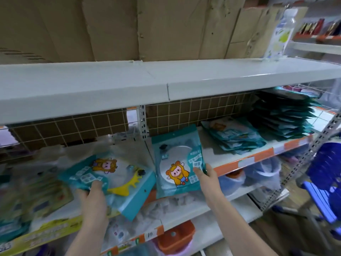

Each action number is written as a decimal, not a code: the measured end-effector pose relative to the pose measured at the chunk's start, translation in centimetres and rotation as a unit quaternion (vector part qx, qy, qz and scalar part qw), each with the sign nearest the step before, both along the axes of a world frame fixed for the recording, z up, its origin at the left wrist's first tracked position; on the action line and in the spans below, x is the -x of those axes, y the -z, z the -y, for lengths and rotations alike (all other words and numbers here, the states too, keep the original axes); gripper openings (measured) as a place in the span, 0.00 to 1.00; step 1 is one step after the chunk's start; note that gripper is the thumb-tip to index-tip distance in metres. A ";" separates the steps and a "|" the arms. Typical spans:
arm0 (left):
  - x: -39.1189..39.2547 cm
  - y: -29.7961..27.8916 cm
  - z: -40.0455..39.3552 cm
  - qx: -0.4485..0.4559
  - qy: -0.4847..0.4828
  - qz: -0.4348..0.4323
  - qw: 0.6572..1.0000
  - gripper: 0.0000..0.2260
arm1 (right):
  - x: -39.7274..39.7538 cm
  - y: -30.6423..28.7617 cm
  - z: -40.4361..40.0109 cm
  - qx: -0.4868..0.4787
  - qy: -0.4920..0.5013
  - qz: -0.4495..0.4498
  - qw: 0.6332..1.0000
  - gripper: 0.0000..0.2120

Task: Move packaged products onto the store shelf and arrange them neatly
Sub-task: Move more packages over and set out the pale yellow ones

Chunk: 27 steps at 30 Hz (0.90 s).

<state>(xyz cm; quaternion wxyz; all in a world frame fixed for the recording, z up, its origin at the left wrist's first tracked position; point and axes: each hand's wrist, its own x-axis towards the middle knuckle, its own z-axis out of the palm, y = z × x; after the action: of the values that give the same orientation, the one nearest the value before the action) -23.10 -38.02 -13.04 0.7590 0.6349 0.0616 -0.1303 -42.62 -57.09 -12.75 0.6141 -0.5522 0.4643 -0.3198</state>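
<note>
At lower left of the frame, the left hand (92, 195) grips a teal packet (112, 180) by its near edge; the packet, printed with a cartoon figure, lies tilted across the middle shelf (227, 159). Just right of centre, the right hand (207, 177) pinches the right edge of a second teal packet (175, 159), which stands nearly upright on that shelf. Farther right lies a low stack of teal packets (234, 136), and beside it a taller, darker stack (280, 115). Cardboard (129, 28) lines the top shelf.
</note>
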 end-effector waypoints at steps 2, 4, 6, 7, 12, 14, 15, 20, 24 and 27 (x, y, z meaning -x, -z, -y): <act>0.7 -0.4 1.9 0.001 0.009 0.001 1.000 0.15 | 1.3 0.2 1.4 -0.002 0.007 0.007 1.000 0.02; 1.2 -0.8 3.9 0.009 0.016 0.000 1.000 0.15 | 2.1 0.5 3.0 -0.003 0.017 0.004 1.000 0.03; 1.4 -0.9 6.0 0.008 0.024 0.003 1.000 0.19 | 2.8 0.7 4.7 -0.004 0.028 0.002 1.000 0.05; 1.6 -1.0 7.0 0.009 0.030 0.000 0.999 0.19 | 3.0 0.7 5.5 -0.005 0.034 0.004 0.999 0.05; 2.2 -0.9 12.1 0.028 0.045 -0.043 0.998 0.19 | 3.9 1.0 10.9 -0.002 0.072 0.000 0.997 0.06; 2.3 -1.2 14.4 0.059 0.054 -0.060 0.995 0.19 | 3.9 0.8 13.5 -0.006 0.090 -0.004 0.996 0.13; 2.3 -1.3 15.5 0.061 0.056 -0.057 0.995 0.18 | 4.0 0.7 14.6 -0.009 0.099 -0.011 0.995 0.17; 2.4 -2.3 19.7 0.020 0.063 -0.032 0.997 0.10 | 4.3 0.2 20.3 0.001 0.140 0.008 0.990 0.28; 2.4 -1.9 21.2 0.005 0.073 -0.013 0.997 0.12 | 5.5 -0.4 24.2 0.004 0.171 0.014 0.985 0.25; 3.1 -1.8 22.6 0.002 0.065 -0.011 0.998 0.12 | 6.4 -0.4 27.4 0.008 0.184 0.010 0.983 0.25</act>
<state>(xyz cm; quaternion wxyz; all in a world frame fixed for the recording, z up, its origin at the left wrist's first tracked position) -26.23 -60.64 -11.29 0.7498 0.6343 0.0286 -0.1863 -49.03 -84.48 -12.40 0.5450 -0.4589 0.5491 -0.4370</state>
